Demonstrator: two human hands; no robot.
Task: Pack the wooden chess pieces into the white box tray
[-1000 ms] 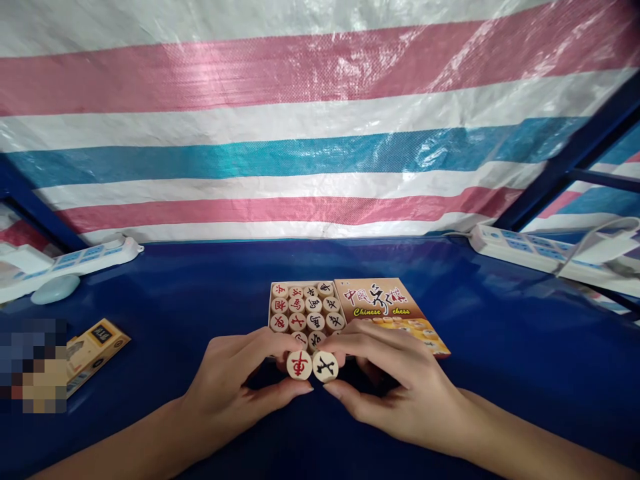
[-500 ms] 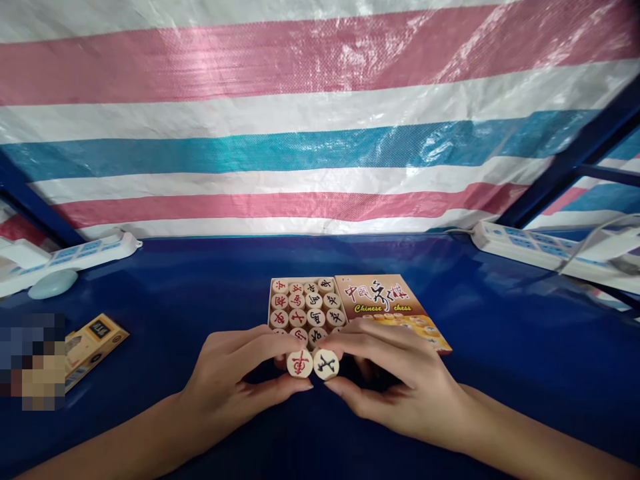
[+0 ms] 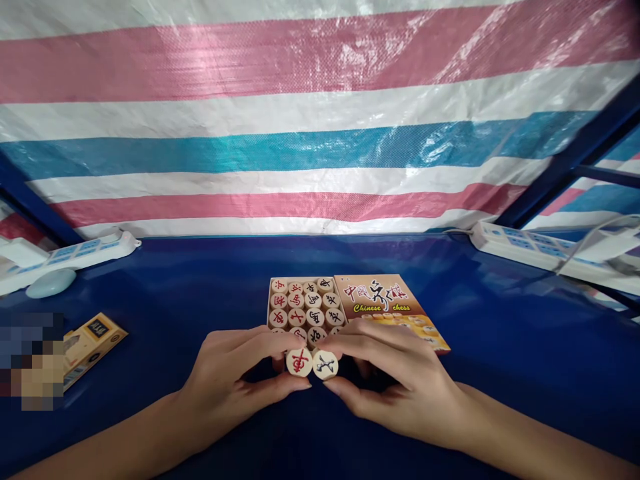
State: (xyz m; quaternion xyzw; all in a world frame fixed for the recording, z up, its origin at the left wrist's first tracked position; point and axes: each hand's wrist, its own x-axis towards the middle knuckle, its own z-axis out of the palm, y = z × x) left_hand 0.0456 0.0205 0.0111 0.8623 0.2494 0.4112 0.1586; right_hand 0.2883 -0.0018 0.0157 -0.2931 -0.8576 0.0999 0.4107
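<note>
Between finger and thumb, my left hand (image 3: 240,373) pinches a round Chinese chess piece with a red character (image 3: 299,363). Beside it, my right hand (image 3: 395,370) grips a matching piece with a dark character (image 3: 325,365). Both faces are turned toward me, and the two pieces sit edge to edge or nearly so. Just behind them is an open box (image 3: 269,293) filled with rows of pieces, red characters on the left and dark ones on the right. My fingers hide its front part. The "Chinese chess" lid (image 3: 385,288) lies against the box's right side, partly behind my right hand.
On the blue table (image 3: 200,287), a yellow-brown carton (image 3: 97,343) lies at the left by a pixelated patch. A pale mouse (image 3: 51,284) and a white power strip (image 3: 100,250) are behind it. Another power strip (image 3: 530,250) is at the right. A striped tarp (image 3: 300,153) hangs behind.
Almost nothing differs. Both hands keep their grip on the two pieces, and the right piece appears slightly turned or tilted. The whole view has shifted by a few pixels.
</note>
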